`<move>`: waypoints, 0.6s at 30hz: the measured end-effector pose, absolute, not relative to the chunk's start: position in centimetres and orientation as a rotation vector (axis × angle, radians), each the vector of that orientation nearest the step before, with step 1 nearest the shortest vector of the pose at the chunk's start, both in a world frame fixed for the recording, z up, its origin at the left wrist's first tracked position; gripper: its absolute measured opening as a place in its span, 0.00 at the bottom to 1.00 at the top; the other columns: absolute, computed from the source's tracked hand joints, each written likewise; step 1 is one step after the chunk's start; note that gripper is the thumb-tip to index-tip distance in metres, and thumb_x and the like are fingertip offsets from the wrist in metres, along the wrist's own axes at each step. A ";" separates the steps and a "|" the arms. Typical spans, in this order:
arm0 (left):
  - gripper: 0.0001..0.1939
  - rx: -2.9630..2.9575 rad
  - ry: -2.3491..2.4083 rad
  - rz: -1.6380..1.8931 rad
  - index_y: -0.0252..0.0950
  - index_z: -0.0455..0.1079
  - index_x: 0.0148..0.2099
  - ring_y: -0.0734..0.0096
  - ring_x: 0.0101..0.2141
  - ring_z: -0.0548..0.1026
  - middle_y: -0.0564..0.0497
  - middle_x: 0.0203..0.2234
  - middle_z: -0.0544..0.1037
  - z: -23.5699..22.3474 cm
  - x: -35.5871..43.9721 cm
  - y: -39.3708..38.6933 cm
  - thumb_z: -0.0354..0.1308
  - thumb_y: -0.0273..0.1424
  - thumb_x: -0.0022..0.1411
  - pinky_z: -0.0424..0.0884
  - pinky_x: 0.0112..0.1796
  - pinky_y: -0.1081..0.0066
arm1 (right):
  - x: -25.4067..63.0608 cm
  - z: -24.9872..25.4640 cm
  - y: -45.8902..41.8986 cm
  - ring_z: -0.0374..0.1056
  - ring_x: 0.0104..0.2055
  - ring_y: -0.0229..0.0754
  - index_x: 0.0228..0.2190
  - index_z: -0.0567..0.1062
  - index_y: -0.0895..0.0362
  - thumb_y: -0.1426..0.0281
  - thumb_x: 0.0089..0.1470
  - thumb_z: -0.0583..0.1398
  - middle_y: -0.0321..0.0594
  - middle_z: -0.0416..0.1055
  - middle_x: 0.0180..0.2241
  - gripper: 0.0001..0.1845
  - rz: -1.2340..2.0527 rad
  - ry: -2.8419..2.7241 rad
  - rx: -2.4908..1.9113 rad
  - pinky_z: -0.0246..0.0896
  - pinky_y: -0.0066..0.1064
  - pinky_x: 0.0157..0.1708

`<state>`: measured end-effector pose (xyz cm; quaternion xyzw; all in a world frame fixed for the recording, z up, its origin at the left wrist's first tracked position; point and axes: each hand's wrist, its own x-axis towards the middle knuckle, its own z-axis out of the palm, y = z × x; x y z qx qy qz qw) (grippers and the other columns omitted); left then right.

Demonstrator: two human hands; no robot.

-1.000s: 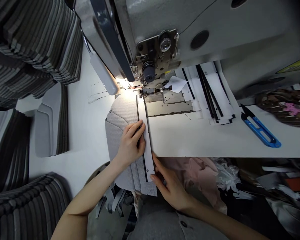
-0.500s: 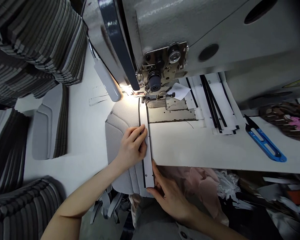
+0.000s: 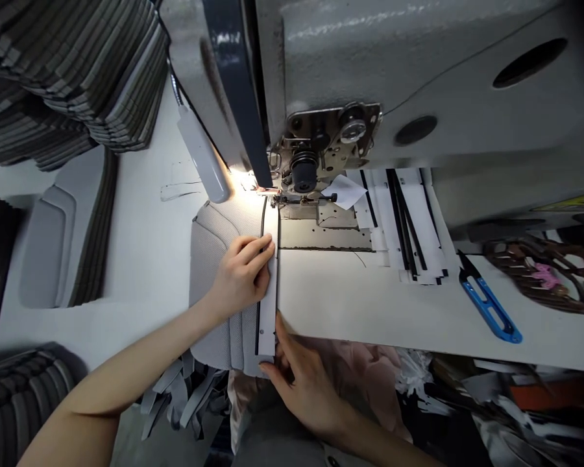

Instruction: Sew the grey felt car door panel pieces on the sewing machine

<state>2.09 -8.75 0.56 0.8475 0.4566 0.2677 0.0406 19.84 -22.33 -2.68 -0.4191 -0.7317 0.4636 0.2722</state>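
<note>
A grey padded fabric panel [image 3: 214, 259] lies under the presser foot of a sewing machine [image 3: 304, 172]. Along its right edge runs a white strip with a black edge [image 3: 267, 314], its far end at the lit needle area. My left hand [image 3: 243, 272] presses on the strip midway, its fingers bent and held together. Lower down, my right hand [image 3: 304, 379] grips the near right corner of the panel, thumb by the bottom edge and index finger along the strip's side. Its other fingers are curled and partly hidden.
Stacks of grey panels [image 3: 68, 240] stand on the left of the white table [image 3: 321, 292]. To the right are more white strips [image 3: 413, 220], blue thread snips [image 3: 489, 305] and a brown hair clip [image 3: 535, 272]. A lamp [image 3: 202, 152] hangs beside the needle.
The camera view has turned, shifting the table items leftward. Relative to the machine, the panel and strip have moved slightly toward the needle, with both hands still on them.
</note>
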 end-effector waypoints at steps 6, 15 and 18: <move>0.21 2.607 1.400 0.829 0.38 0.71 0.56 0.56 0.47 0.74 0.43 0.51 0.78 0.6 2.0 -7.4 0.51 0.21 0.63 0.76 0.47 0.52 | 19.6 -1.7 -21.0 0.67 0.22 0.40 0.71 0.31 0.53 0.71 0.65 0.53 0.35 0.71 0.28 0.45 1.192 -2.017 -1.170 0.68 0.31 0.24; 0.19 2.644 1.356 0.867 0.36 0.73 0.53 0.57 0.47 0.73 0.43 0.48 0.79 0.5 1.9 -5.0 0.49 0.21 0.64 0.75 0.48 0.52 | 19.0 -0.4 -18.7 0.66 0.23 0.43 0.70 0.48 0.64 0.71 0.62 0.57 0.37 0.70 0.24 0.40 1.290 -2.030 -1.343 0.67 0.35 0.25; 0.18 2.643 1.376 0.823 0.36 0.73 0.52 0.58 0.47 0.73 0.43 0.48 0.79 0.6 1.8 -4.7 0.48 0.22 0.65 0.75 0.49 0.52 | 18.9 -0.2 -18.0 0.66 0.23 0.42 0.69 0.50 0.64 0.70 0.62 0.57 0.36 0.71 0.24 0.39 1.313 -1.992 -1.355 0.67 0.34 0.26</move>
